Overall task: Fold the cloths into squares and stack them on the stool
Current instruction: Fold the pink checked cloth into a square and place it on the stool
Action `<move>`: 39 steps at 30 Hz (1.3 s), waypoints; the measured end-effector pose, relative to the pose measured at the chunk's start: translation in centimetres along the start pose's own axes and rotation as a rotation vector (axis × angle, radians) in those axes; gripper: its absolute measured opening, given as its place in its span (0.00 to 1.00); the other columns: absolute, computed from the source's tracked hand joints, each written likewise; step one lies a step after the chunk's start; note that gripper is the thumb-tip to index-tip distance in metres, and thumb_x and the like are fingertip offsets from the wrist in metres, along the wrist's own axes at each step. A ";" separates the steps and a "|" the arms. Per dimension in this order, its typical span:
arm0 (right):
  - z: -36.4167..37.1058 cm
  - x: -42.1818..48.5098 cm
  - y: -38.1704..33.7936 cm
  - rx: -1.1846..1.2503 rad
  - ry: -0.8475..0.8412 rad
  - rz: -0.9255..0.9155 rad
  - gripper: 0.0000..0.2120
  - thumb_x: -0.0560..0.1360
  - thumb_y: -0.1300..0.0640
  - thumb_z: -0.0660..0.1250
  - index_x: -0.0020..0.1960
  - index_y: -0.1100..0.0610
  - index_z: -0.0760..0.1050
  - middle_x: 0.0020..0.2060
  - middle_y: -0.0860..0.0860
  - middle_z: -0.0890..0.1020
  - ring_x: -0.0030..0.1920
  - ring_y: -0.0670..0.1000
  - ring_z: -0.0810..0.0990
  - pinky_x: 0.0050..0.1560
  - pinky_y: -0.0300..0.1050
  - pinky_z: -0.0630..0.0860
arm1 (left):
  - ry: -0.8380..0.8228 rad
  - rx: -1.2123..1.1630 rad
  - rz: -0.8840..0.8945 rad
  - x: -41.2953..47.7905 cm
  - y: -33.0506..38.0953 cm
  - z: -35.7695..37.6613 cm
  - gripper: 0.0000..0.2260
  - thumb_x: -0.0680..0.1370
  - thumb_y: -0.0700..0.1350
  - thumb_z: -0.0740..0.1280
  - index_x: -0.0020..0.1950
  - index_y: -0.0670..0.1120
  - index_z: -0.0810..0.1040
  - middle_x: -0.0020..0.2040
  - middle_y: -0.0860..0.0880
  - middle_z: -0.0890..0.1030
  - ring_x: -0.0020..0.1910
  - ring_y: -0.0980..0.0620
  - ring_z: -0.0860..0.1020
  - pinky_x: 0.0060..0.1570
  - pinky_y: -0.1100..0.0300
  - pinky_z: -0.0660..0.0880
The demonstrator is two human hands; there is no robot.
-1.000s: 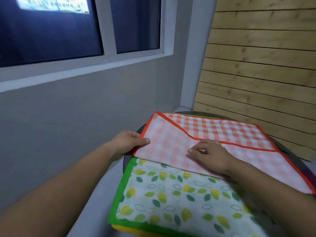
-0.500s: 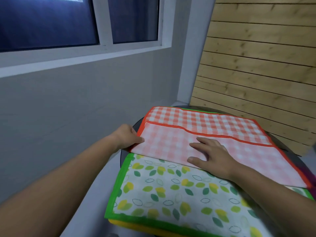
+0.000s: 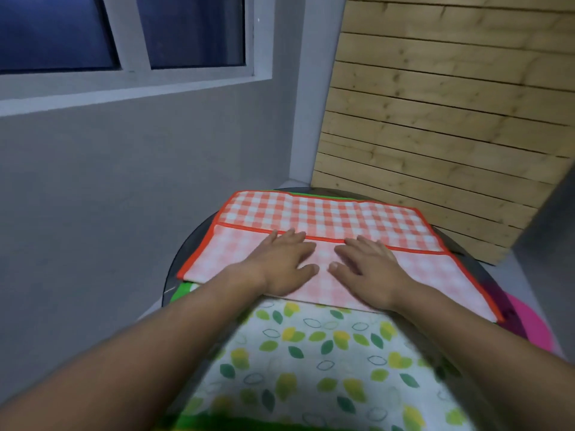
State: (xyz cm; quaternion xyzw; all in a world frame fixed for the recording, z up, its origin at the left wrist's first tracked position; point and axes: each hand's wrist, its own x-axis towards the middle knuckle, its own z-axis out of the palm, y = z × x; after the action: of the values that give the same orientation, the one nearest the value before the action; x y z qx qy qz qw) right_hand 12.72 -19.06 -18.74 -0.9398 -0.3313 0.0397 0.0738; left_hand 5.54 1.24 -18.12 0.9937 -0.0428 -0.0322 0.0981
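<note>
Head view, angled down over both forearms. Found red-checked cloth (image 3: pixel 342 217) lying flat on round dark tabletop (image 3: pixel 186 253), with near part folded up over itself, paler reverse side upward, and red hem running crosswise through the middle. Found left hand (image 3: pixel 280 262) and right hand (image 3: pixel 370 269) side by side on folded flap, palms down, fingers straight and slightly spread, pressing fabric flat. Noted thumbs nearly meeting at centre and fingertips reaching hem line.

Found leaf-print cloth (image 3: pixel 311 353) with green border directly beneath checked cloth, extending toward wearer under both forearms. Noted thin green strip showing just past far edge of checked cloth.

Noted left near corner of checked cloth at tabletop rim, with bare dark rim exposed along left side and beyond right far corner. Noted right near corner lying just beside pink round object (image 3: pixel 529 325), partly hidden; could not tell what it was. Recorded grey wall (image 3: pixel 124 181) close on left below window (image 3: pixel 186 32), and wood-slat wall (image 3: pixel 435 119) standing behind far right edge.
</note>
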 end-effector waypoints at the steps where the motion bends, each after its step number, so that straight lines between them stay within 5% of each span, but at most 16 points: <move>1: 0.1 -0.1 0.7 -0.017 -0.029 0.021 0.30 0.79 0.34 0.48 0.77 0.45 0.59 0.80 0.48 0.55 0.79 0.52 0.48 0.78 0.55 0.43 | -0.027 0.014 -0.002 0.4 0.2 0.3 0.28 0.82 0.64 0.50 0.80 0.56 0.57 0.82 0.50 0.51 0.81 0.49 0.46 0.78 0.46 0.42; 12: 1.3 0.0 2.5 0.043 -0.059 -0.021 0.32 0.79 0.33 0.45 0.80 0.45 0.49 0.80 0.45 0.46 0.80 0.48 0.42 0.78 0.53 0.40 | -0.073 0.074 -0.144 0.6 0.5 2.5 0.33 0.79 0.69 0.42 0.81 0.56 0.43 0.81 0.52 0.38 0.79 0.51 0.34 0.77 0.41 0.37; 18: 0.4 -0.5 2.7 0.069 0.089 -0.058 0.27 0.79 0.35 0.52 0.74 0.47 0.65 0.78 0.48 0.60 0.78 0.51 0.54 0.76 0.52 0.49 | -0.082 0.082 -0.158 0.8 0.4 2.4 0.34 0.79 0.70 0.42 0.81 0.57 0.44 0.81 0.53 0.39 0.80 0.50 0.37 0.77 0.42 0.38; 21: -0.2 -1.2 2.5 0.188 0.161 -0.061 0.21 0.78 0.36 0.57 0.64 0.46 0.73 0.68 0.44 0.72 0.69 0.49 0.65 0.69 0.49 0.59 | -0.082 0.078 -0.144 0.9 0.4 2.1 0.34 0.79 0.69 0.43 0.81 0.56 0.45 0.82 0.52 0.41 0.80 0.50 0.38 0.77 0.43 0.40; 26: -1.5 -3.0 1.7 0.392 0.134 -0.130 0.14 0.70 0.36 0.70 0.48 0.44 0.78 0.58 0.39 0.75 0.63 0.42 0.69 0.66 0.49 0.68 | -0.017 0.042 -0.106 0.9 0.6 1.4 0.31 0.79 0.68 0.49 0.79 0.57 0.57 0.82 0.51 0.53 0.81 0.47 0.49 0.77 0.46 0.48; 29: -1.7 -4.3 1.6 0.443 0.062 -0.152 0.11 0.67 0.40 0.75 0.45 0.44 0.81 0.57 0.37 0.76 0.62 0.39 0.68 0.65 0.46 0.68 | 0.179 -0.061 0.020 0.2 1.2 0.2 0.18 0.77 0.66 0.60 0.61 0.58 0.77 0.63 0.58 0.74 0.65 0.53 0.70 0.65 0.54 0.69; 33: -1.3 -5.5 2.4 0.379 0.023 -0.156 0.07 0.69 0.43 0.75 0.45 0.43 0.83 0.59 0.37 0.76 0.63 0.40 0.68 0.65 0.47 0.69 | 0.062 -0.423 0.107 -1.8 2.5 -0.9 0.07 0.71 0.57 0.76 0.43 0.56 0.84 0.47 0.59 0.80 0.52 0.61 0.74 0.53 0.61 0.75; 39: -0.7 -6.6 2.2 0.310 0.081 -0.207 0.04 0.75 0.49 0.70 0.46 0.46 0.84 0.59 0.40 0.78 0.63 0.41 0.69 0.65 0.47 0.71 | 0.012 -0.514 0.091 -3.6 2.3 -0.2 0.05 0.71 0.51 0.78 0.45 0.53 0.87 0.44 0.56 0.80 0.47 0.62 0.77 0.47 0.68 0.74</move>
State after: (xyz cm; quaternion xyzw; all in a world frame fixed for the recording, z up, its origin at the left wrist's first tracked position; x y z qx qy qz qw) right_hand 9.00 -24.99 -18.24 -0.8790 -0.4128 0.0448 0.2344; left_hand 1.80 -0.64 -17.25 0.9334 -0.0775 -0.0314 0.3491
